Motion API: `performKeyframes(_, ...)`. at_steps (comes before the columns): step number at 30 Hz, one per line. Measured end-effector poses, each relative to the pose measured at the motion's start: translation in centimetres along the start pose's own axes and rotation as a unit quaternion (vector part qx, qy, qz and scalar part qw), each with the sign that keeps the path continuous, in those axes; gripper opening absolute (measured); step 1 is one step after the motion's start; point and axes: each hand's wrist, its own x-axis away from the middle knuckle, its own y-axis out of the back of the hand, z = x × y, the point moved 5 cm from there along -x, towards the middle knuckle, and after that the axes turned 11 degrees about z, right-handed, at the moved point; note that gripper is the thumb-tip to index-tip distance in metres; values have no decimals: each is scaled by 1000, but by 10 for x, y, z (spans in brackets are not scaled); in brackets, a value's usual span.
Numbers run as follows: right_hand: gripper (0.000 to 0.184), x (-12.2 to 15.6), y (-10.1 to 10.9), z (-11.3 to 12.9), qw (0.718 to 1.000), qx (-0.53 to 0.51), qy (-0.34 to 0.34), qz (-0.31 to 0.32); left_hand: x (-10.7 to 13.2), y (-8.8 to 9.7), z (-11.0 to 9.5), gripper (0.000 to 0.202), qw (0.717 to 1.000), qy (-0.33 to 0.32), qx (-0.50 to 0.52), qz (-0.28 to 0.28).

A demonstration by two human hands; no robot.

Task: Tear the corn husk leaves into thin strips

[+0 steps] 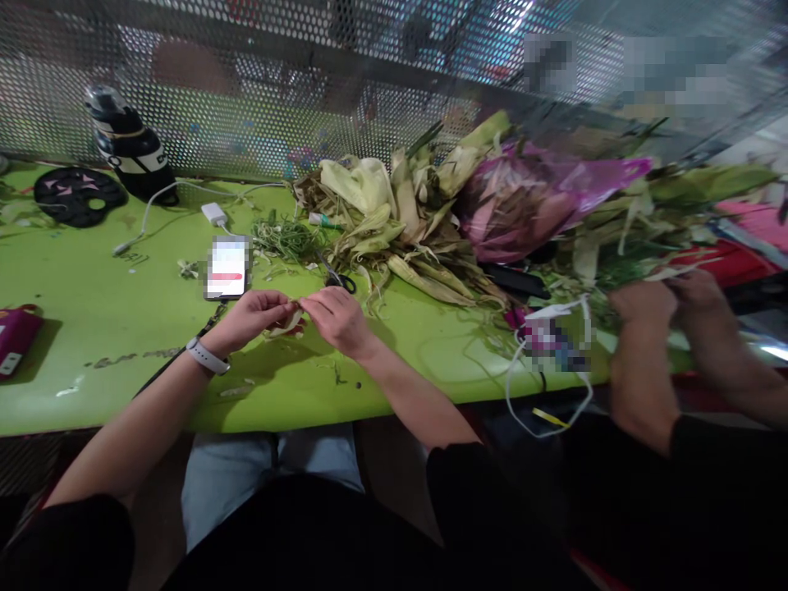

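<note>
My left hand [258, 316], with a white wristband [208, 357] on the wrist, pinches a pale, curled husk strip [286, 325]. Close beside it, the fingers of my right hand [337, 320] are pressed together at the upper end of the same strip. Both hands are held low over the green table [153, 320]. Just beyond them lie a lit phone [226, 269], a heap of thin green shreds [286, 238] and dark-handled scissors [342, 283], partly hidden. A large pile of dried corn husks [410, 226] spreads behind the right hand.
A pink plastic bag [517, 201] of husks leans against the perforated metal panel [258, 98]. A black bottle [132, 152], a round black fan [80, 197] and a charger [213, 214] with its cable stand left. On the right, a co-worker's hands [643, 300] work near a looped white cable [508, 390].
</note>
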Motion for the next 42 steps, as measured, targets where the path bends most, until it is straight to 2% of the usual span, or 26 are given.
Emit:
performKeyframes(3, 23, 1, 0, 2, 999, 33, 19, 1, 0, 1, 0, 24, 1000, 14, 16, -21)
performKeyframes(7, 24, 0, 0, 3, 999, 29, 19, 38, 0, 3, 2, 29, 999, 31, 10, -42)
performKeyframes(11, 24, 1, 0, 6, 998, 16, 35, 44, -1, 2, 5, 37, 999, 26, -18, -30)
performKeyframes(14, 26, 1, -1, 3, 998, -41, 15, 38, -1, 4, 4, 37, 999, 10, -44, -23)
performKeyframes(16, 26, 0, 1, -3, 992, -118, -34, 22, 0, 4, 2, 37, 998, 11, -63, -19)
performKeyframes(19, 26, -1, 5, -15, 957, -261, -130, 0, 0, 2, -3, 36, 997, 7, -79, -10)
performKeyframes(23, 22, -2, 3, -18, 887, -409, -210, 50, 0, 0, -9, 34, 992, -27, -122, -29)
performKeyframes(27, 29, -1, -2, -15, 844, -465, -256, 79, 0, 2, -11, 31, 987, -64, -135, -58)
performKeyframes(30, 35, -2, -10, -10, 794, -534, -270, 109, 1, 2, -11, 29, 985, -84, -137, -68)
performKeyframes(32, 37, -3, -14, -8, 772, -561, -276, 115, 1, 1, -11, 28, 983, -91, -142, -70)
performKeyframes(37, 33, -2, -24, -8, 733, -614, -281, 89, 2, 2, -12, 26, 981, -94, -147, -80)
performKeyframes(42, 26, 1, -28, -13, 757, -590, -274, 58, 3, 1, -15, 27, 982, -84, -144, -92)
